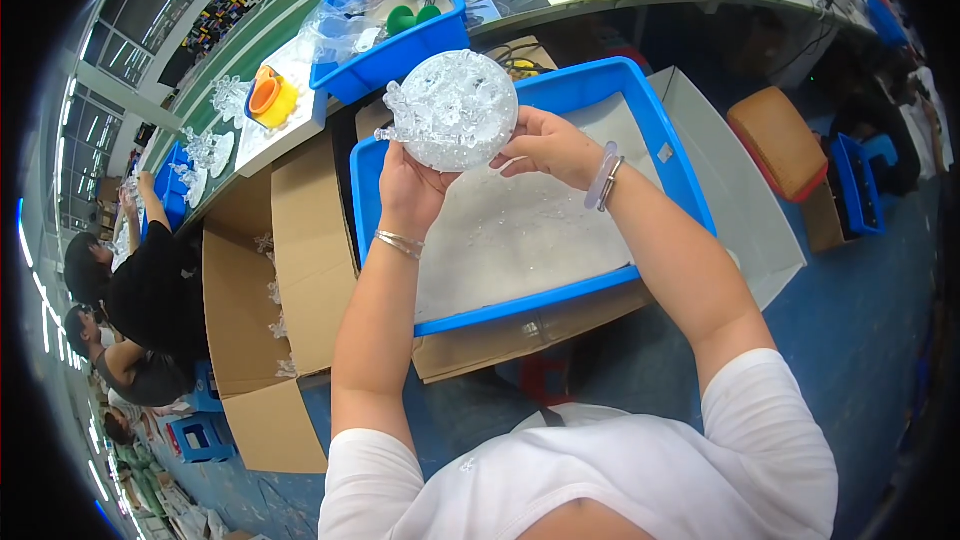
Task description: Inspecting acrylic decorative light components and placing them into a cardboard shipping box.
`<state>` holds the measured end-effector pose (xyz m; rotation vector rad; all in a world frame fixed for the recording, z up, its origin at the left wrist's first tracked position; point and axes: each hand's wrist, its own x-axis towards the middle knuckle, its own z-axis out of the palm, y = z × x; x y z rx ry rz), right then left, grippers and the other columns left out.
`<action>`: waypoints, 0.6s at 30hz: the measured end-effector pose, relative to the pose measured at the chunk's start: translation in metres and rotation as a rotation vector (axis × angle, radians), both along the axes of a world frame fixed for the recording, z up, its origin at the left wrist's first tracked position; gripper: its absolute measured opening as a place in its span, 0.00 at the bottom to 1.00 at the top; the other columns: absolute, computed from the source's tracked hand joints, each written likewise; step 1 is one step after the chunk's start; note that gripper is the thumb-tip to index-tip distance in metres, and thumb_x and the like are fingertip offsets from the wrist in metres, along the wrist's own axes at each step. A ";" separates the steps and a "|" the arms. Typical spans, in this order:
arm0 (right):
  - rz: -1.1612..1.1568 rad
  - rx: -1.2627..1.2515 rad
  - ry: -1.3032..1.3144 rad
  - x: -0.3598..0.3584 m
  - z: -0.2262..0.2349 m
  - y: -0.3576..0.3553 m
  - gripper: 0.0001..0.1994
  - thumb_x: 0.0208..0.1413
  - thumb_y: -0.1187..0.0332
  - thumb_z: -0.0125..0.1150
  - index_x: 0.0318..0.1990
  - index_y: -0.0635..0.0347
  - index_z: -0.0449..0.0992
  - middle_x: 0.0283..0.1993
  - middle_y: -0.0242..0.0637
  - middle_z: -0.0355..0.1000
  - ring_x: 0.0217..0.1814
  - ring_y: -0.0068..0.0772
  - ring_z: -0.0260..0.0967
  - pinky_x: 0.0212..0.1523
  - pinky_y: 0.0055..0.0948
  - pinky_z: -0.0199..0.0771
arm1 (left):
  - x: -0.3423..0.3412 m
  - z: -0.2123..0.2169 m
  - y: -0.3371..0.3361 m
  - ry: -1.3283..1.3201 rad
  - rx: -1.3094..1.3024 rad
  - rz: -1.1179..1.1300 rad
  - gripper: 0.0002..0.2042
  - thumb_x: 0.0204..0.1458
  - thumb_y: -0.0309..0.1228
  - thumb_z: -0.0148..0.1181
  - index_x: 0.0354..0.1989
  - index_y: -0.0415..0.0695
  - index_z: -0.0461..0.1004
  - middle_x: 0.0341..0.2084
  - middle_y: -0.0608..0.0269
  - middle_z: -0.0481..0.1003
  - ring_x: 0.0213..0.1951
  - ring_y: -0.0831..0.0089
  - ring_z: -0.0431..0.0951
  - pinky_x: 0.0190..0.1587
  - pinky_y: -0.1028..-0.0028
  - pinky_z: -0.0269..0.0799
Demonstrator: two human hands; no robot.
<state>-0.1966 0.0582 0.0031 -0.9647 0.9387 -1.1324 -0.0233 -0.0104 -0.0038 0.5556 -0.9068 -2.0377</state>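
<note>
A round whitish disc (pixel 455 112) bears a cluster of clear, glassy shapes that stick out past its left edge. From below and at its near left edge, my left hand (pixel 412 185) grips it, most of the fingers hidden underneath. At the disc's right edge, my right hand (pixel 550 148) is curled with its fingertips against the rim. The disc is held above the far left part of a large blue tray (pixel 560 310), which has a grey lining dotted with small clear bits.
An open cardboard box (pixel 240 280) with clear pieces stands left. Beyond are a blue bin (pixel 455 25) with a green spool and plastic bags, and a yellow-orange tape dispenser (pixel 270 98). A brown-topped stool (pixel 778 143) stands right. Other people (pixel 150 285) work far left.
</note>
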 end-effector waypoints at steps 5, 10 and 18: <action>-0.041 -0.018 0.022 0.000 -0.002 -0.001 0.19 0.44 0.71 0.52 0.46 0.61 0.59 0.40 0.40 0.65 0.37 0.28 0.66 0.38 0.26 0.69 | 0.000 -0.001 0.001 0.030 0.000 -0.025 0.21 0.53 0.42 0.23 0.52 0.44 0.51 0.48 0.55 0.60 0.47 0.61 0.63 0.46 0.63 0.64; -0.061 -0.040 0.028 0.000 -0.003 0.000 0.20 0.43 0.72 0.53 0.46 0.60 0.58 0.39 0.40 0.64 0.36 0.27 0.66 0.37 0.26 0.69 | -0.004 -0.001 0.005 0.055 0.015 -0.019 0.22 0.53 0.42 0.22 0.52 0.43 0.50 0.48 0.55 0.59 0.48 0.61 0.62 0.46 0.64 0.64; -0.080 -0.117 0.108 0.003 -0.004 0.000 0.25 0.40 0.71 0.55 0.48 0.61 0.55 0.40 0.40 0.64 0.37 0.27 0.65 0.37 0.25 0.69 | -0.004 -0.004 0.008 0.101 0.034 -0.025 0.22 0.53 0.43 0.21 0.53 0.45 0.49 0.49 0.56 0.57 0.49 0.60 0.61 0.48 0.61 0.61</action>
